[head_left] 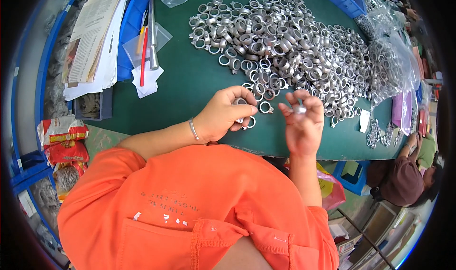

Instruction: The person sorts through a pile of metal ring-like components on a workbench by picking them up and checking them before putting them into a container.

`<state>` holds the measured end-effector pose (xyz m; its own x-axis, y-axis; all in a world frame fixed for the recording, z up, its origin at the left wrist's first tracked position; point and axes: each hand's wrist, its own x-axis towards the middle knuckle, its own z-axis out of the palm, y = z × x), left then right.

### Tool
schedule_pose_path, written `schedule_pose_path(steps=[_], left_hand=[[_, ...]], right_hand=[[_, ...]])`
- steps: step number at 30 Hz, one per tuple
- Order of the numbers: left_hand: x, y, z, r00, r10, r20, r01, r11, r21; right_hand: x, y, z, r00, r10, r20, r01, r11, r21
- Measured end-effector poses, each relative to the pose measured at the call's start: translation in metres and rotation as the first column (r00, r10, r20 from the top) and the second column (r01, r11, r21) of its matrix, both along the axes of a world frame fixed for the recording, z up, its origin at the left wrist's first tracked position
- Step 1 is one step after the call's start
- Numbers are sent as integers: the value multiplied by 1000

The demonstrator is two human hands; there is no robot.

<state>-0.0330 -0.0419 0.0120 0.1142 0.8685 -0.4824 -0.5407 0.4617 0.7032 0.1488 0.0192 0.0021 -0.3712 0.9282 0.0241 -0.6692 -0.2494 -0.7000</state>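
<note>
Near the front edge of the green table (180,94), my left hand (223,109) is curled with a grey metal ring (240,101) between thumb and fingers. More metal shows below its thumb, partly hidden by the fingers. To its right, my right hand (306,122) is raised, pinching a small shiny metal ring (299,109) in its fingertips; motion blurs its shape. A few loose rings lie between the hands, among them a ring with a small knob (265,107). Just beyond spreads a big heap of similar metal rings (285,46).
Left are a tapered metal rod (152,37), a red pencil (143,56), a blue bin (130,32) and stacked papers (95,37). Clear plastic bags (392,65) of metal parts and a purple packet (402,110) lie right. Another person (399,179) sits at far right.
</note>
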Motion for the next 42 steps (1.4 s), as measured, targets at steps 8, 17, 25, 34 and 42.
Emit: schedule_pose_path(steps=[8, 17, 25, 34, 42], left_hand=[[3, -3, 1, 998, -3, -65, 5, 1000, 20], [3, -2, 1, 994, -44, -102, 48, 998, 34], [7, -3, -2, 960, -11, -279, 94, 954, 285], [4, -2, -8, 826, 125, -550, 194, 853, 484], [1, -8, -1, 973, 47, -226, -23, 994, 108]], right_hand=[[-20, 13, -22, 198, -539, 819, -292, 765, 574], [-14, -9, 0, 631, -317, 709, -200, 816, 542], [-10, -14, 2, 831, 50, 555, -127, 987, 101], [-9, -9, 1, 836, 349, 424, -335, 936, -110], [0, 11, -4, 970, 237, -53, -243, 947, -212]])
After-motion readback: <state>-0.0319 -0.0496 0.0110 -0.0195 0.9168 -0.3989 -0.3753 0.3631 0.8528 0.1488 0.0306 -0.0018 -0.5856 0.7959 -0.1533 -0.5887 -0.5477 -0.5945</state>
